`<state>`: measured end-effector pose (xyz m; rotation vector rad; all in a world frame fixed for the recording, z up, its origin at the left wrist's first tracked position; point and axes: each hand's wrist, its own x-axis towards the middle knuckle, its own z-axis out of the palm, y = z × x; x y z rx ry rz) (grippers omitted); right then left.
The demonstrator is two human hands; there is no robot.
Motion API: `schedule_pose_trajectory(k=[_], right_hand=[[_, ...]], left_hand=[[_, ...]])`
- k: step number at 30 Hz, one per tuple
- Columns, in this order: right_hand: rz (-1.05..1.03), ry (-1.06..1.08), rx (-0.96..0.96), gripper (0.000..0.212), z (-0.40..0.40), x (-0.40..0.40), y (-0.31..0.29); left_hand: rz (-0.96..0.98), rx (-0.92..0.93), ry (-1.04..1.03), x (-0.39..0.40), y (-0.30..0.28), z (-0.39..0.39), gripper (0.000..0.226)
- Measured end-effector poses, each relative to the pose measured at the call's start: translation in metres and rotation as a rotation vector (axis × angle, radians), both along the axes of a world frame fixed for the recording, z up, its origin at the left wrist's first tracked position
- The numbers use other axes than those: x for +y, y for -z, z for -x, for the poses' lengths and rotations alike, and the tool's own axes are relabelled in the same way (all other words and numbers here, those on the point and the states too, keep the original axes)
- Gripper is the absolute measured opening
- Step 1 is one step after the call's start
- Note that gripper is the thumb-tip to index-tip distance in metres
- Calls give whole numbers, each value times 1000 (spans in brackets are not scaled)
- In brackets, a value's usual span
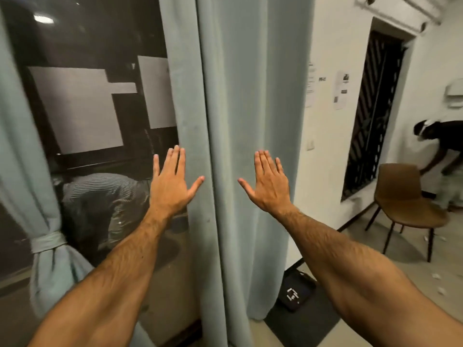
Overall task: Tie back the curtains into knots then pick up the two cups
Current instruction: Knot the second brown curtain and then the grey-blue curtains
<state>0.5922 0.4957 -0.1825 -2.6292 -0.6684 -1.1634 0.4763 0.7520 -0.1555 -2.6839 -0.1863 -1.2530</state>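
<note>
Fingers straight and nearly together, thumbs splayed, the left hand (pixel 171 182) and right hand (pixel 269 182) are raised flat, holding nothing, in front of the hanging curtain (pixel 250 121). Whether they touch the cloth I cannot tell. The other curtain (pixel 47 241), at the left edge by the window (pixel 82 108), is already tied. No cups show. Likely risk: gathering too few folds, so the heavy cloth slips and the knot sits loose

Head-worn view, facing curtain (pixel 240 121) closely
</note>
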Motion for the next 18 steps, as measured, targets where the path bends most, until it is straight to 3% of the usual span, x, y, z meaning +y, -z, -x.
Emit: schedule_pose_trajectory(k=[8,18], right_hand=[[-85,64,-7,93,-68,-80,-19],[-99,73,-46,93,-188,-101,-38]], left_hand=[[-62,37,49,-71,-28,-77,96],[-52,5,88,-99,-37,-211,94]])
